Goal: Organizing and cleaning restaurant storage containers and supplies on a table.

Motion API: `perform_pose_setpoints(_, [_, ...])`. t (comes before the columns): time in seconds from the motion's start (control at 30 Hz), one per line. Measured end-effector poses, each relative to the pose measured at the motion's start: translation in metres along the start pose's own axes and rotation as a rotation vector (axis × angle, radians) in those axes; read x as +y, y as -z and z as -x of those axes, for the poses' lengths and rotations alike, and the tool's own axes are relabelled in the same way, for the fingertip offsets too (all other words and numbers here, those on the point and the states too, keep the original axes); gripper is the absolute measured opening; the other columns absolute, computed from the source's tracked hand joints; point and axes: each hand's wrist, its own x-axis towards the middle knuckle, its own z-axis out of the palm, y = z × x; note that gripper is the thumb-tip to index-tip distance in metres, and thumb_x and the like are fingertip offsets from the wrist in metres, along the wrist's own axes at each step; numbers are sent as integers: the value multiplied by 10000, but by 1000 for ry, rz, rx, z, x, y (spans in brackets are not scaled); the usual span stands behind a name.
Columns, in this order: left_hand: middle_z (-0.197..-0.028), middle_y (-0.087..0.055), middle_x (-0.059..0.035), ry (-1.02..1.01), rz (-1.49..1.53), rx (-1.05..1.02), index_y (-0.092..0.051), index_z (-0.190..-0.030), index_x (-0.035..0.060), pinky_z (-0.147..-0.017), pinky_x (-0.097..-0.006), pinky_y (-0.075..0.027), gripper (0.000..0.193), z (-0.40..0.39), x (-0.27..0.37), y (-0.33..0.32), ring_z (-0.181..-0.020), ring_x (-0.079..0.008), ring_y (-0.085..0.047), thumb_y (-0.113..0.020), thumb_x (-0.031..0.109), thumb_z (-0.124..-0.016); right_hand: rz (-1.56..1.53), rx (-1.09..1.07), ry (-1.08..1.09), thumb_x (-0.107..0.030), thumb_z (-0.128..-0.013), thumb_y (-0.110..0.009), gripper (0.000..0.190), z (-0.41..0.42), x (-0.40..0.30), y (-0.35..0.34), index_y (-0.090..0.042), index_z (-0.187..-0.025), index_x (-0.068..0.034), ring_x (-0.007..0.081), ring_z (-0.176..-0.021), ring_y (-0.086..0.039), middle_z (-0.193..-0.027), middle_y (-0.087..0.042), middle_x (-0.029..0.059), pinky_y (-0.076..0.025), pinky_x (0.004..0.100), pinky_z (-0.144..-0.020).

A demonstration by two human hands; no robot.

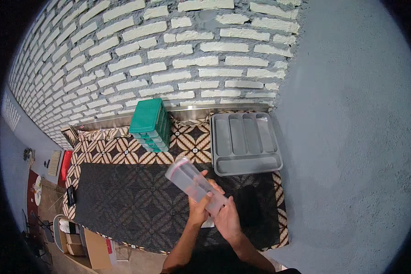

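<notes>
Above the front part of the table, my two hands hold a translucent plastic container (195, 183) with a pink band near its far end. It tilts up and to the left. My left hand (199, 209) grips its side, thumb laid along the near face. My right hand (227, 217) supports the lower right end, its fingers partly behind the plastic. A small white item (208, 223) shows below the container between my wrists; what it is I cannot tell. Nothing distinct can be made out inside the container.
A grey cutlery tray (248, 165) with several compartments lies at the back right, beside the grey wall (346, 137). A green drawer unit (146, 118) stands near the brick wall (178, 51). Dark mesh (133, 198) covers the patterned tablecloth (191, 140). An open cardboard box (97, 248) sits lower left.
</notes>
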Motion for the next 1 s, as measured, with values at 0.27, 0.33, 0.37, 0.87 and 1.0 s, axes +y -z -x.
perform_pose_setpoints(0.27, [-1015, -615, -145, 474, 89, 36, -345, -1386, 26, -927, -442, -501, 608, -13, -49, 33, -1083, -314, -591, -548, 118, -821, 853, 227, 137, -245, -967, -539, 300, 2, -26, 70, -552, -1167, -22, 108, -928, -555, -1049, -591, 50, -461, 262, -789])
perform_pose_setpoints(0.33, [-1008, -621, -152, 546, 59, 7, -353, -1374, 8, -930, -422, -499, 578, -18, -63, 19, -1075, -301, -595, -535, 111, -834, 1008, 247, 152, -176, -951, -566, 237, -1, -34, 90, -575, -1113, -3, 80, -881, -546, -974, -602, 34, -454, 242, -749])
perform_pose_setpoints(0.37, [-1001, -626, -158, 602, 24, -7, -361, -1362, -9, -934, -401, -497, 550, -22, -71, 11, -1068, -289, -600, -521, 103, -848, 1004, 248, 198, -193, -947, -572, 229, -5, -36, 103, -588, -1074, -3, 82, -838, -543, -921, -603, 24, -451, 249, -738])
perform_pose_setpoints(0.87, [-1420, -397, -122, 397, -264, -29, -303, -1446, 138, -1049, -427, -325, 666, -115, -139, -19, -1307, -260, -376, -618, 325, -889, 1193, 483, 402, -200, -841, -625, 238, -215, -260, 193, -628, -949, 12, 166, -740, -601, -812, -643, 69, -475, 311, -685])
perform_pose_setpoints(1.0, [-1387, -428, -107, 444, -237, 92, -316, -1435, 135, -1031, -433, -342, 670, -96, -141, 10, -1273, -261, -417, -634, 336, -880, 1648, 661, 354, -185, -798, -603, 259, -264, -276, 224, -640, -952, 21, 366, -818, -650, -878, -673, 207, -505, 424, -740])
